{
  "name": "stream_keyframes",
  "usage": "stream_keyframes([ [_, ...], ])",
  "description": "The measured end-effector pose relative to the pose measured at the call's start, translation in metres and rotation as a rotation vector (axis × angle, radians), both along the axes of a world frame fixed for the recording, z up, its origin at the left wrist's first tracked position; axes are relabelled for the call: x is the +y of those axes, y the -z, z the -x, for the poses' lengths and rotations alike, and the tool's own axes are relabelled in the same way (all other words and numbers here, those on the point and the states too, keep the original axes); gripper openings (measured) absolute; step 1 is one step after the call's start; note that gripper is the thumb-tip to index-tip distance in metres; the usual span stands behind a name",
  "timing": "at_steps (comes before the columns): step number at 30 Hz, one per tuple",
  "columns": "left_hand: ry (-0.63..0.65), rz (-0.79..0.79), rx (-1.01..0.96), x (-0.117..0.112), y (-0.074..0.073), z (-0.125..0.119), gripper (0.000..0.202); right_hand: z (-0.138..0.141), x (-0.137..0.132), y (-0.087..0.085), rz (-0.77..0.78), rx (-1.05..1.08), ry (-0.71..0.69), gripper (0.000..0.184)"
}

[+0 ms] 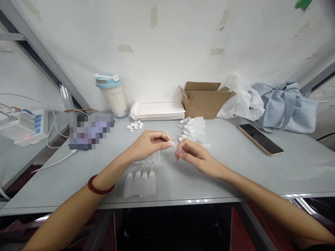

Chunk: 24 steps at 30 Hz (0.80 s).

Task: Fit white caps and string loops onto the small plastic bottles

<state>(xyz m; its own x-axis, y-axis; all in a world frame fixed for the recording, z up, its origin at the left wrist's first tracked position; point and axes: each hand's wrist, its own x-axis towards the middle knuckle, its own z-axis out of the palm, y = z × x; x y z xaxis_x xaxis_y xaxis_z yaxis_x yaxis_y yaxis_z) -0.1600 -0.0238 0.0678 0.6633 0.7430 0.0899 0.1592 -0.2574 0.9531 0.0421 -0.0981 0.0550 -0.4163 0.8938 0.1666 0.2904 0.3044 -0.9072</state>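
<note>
Over the middle of the table, my two hands meet at a small translucent squeeze bottle [175, 147]. My left hand [154, 143] pinches its top end, where a thin white piece sticks up. The fingers of my right hand [195, 155] are closed round the bottle's body, hiding most of it. Below my left hand, several similar bottles [144, 184] with thin curved tubes stand or lie in a row, and more show partly behind them. Beyond my right hand lies a pile of bottles [195, 129]. Several small white caps [135, 125] form a group behind my left hand.
Along the wall are a tumbler [113, 96], a stack of white sheets or trays [158, 109], an open cardboard box [202, 103], a plastic bag [243, 99] and a blue cloth bag [288, 106]. A phone [260, 138] lies right; a blurred object [90, 134] and cable lie left.
</note>
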Motion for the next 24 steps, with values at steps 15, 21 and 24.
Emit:
stream_keyframes([
  [15, -0.025, 0.002, -0.149, -0.011, 0.008, -0.01, 0.016, -0.006, 0.013, 0.003, 0.415, 0.395, 0.021, 0.024],
  [21, -0.034, 0.031, 0.017, -0.013, 0.003, -0.009, 0.024, -0.006, 0.012, 0.003, 0.397, 0.384, 0.005, 0.024],
  [24, -0.041, -0.056, 0.056, -0.014, 0.005, -0.008, 0.02, -0.007, 0.013, 0.004, 0.417, 0.374, 0.006, 0.024],
])
